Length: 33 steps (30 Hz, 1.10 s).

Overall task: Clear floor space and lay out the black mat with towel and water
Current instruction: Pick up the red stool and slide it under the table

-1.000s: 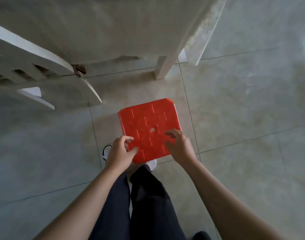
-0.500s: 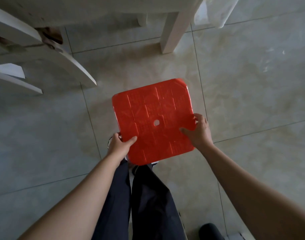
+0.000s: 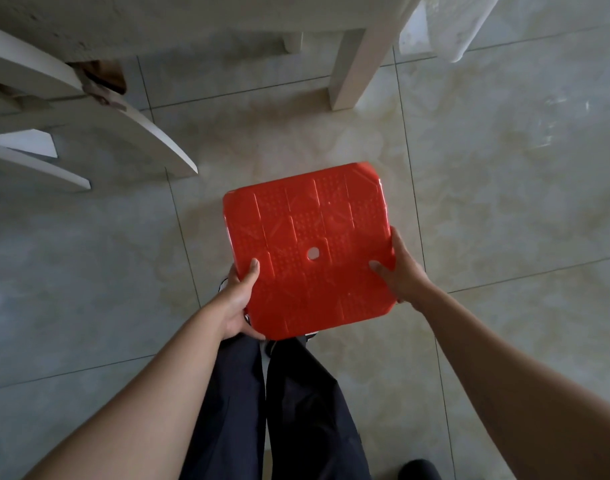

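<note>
- The floor (image 3: 504, 209) is pale, shiny tile. A white table leg (image 3: 353, 64) stands at the top, and a white chair (image 3: 130, 133) sits at the left.
- You hold a red stool (image 3: 307, 237) with 2 hands. It looks lifted, with the seat facing you, right above your feet.
- The stool could bump the chair or the table leg if you swing it forward. It could also slip and land on your toes, because smooth plastic is slippery.
- Your left hand (image 3: 239, 299) grips the near left corner, thumb on top and fingers curled under. Your right hand (image 3: 400, 271) clamps the right edge the same way. Both arms reach out in front.
- The black mat, towel and water are not in sight.
</note>
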Each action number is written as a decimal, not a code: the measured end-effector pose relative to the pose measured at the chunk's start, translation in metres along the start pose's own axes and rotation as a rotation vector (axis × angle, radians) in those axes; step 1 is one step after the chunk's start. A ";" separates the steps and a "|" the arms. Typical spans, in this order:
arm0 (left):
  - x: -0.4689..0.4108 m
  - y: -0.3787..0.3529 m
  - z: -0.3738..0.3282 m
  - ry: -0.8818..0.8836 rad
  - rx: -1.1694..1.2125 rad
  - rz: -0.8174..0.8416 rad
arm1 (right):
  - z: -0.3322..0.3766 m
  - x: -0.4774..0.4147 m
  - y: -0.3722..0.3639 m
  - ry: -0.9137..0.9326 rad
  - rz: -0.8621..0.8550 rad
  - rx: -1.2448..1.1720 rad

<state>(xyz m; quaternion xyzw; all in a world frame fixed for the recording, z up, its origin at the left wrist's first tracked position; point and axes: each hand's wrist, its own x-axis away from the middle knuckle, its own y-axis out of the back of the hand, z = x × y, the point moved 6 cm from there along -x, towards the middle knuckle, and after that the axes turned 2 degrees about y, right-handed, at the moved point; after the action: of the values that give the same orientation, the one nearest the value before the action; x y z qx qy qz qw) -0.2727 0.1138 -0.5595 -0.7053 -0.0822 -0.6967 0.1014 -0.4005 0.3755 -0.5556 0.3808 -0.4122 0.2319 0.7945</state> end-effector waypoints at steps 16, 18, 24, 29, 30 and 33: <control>-0.007 0.044 -0.130 -0.428 -0.180 -0.431 | 0.107 -0.063 0.040 0.138 -0.210 0.053; -0.007 0.055 -0.152 -0.465 -0.190 -0.503 | 0.130 -0.072 0.046 0.157 -0.228 0.044; -0.003 0.102 -0.204 -0.421 -0.251 -0.631 | 0.185 -0.096 0.039 0.144 -0.225 -0.022; -0.009 0.120 -0.222 -0.425 -0.236 -0.572 | 0.213 -0.112 0.043 0.117 -0.214 -0.031; -0.009 0.122 -0.227 -0.426 -0.222 -0.565 | 0.220 -0.117 0.045 0.125 -0.211 -0.025; -0.010 0.125 -0.241 -0.417 -0.174 -0.531 | 0.241 -0.124 0.053 0.139 -0.206 0.017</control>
<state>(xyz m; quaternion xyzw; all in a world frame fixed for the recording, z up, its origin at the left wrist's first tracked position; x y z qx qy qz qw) -0.4733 -0.0684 -0.5715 -0.7925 -0.2222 -0.5441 -0.1629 -0.6206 0.2087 -0.5480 0.4111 -0.3128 0.1782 0.8375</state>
